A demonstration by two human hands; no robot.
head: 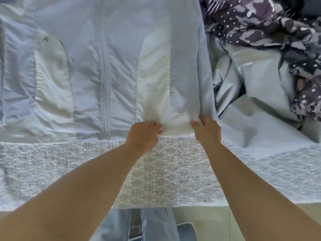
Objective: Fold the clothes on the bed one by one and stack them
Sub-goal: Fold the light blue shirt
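Note:
A light blue zip jacket (86, 70) with white panels lies spread flat on the bed, its hem toward me. My left hand (143, 134) grips the hem at the white panel right of the zipper. My right hand (206, 130) grips the same hem near the jacket's right edge. Between the two hands the fabric is bunched into small folds. Both arms reach forward over the bed's front edge.
A patterned lace bedspread (165, 171) covers the near edge of the bed. A crumpled pale blue cloth (251, 94) lies to the right, with a dark purple patterned garment (269, 25) heaped at the far right. My legs and the floor show below.

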